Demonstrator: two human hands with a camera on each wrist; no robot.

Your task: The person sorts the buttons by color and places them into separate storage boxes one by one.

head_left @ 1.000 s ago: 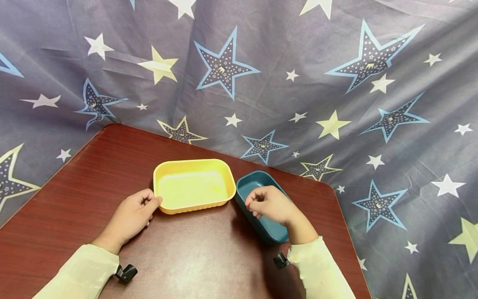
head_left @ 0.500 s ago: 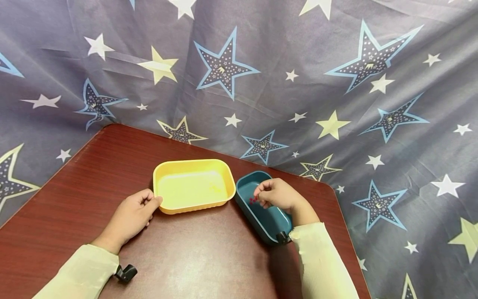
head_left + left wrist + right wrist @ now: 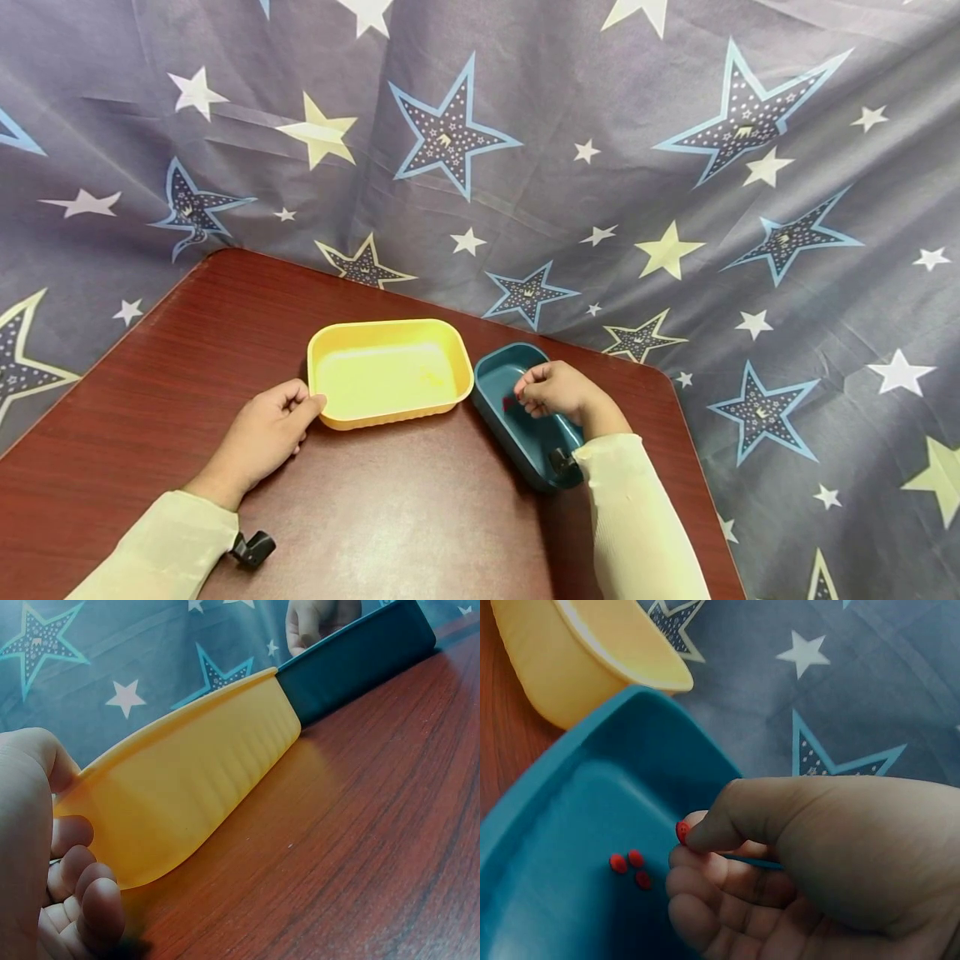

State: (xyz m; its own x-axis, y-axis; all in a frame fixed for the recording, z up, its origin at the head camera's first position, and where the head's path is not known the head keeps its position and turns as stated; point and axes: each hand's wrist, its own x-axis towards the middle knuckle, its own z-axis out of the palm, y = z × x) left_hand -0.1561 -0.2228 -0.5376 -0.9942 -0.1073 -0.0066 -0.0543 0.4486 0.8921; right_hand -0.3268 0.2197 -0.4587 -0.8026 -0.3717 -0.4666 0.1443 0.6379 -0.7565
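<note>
My left hand (image 3: 266, 433) pinches the near left corner of a yellow plastic bin (image 3: 390, 412), thumb over the rim and fingers outside, as the left wrist view (image 3: 75, 817) also shows. Over the teal bin (image 3: 517, 446) my right hand (image 3: 558, 392) holds a small red button (image 3: 682, 832) between thumb and index fingertip. The other fingers are loosely curled. On the teal bin's floor lie 3 more red buttons (image 3: 635, 859), close together, below and left of the fingertips in the right wrist view.
Faint yellow bits (image 3: 432, 377) show on the yellow bin's floor, too indistinct to name. Both bins stand side by side on a reddish-brown table (image 3: 225, 333). A grey star-patterned curtain (image 3: 562, 208) hangs behind and to the right.
My right hand has moved right and slightly back over the teal bin, bringing the red buttons on its floor into view. The left hand and yellow bin have stayed put.
</note>
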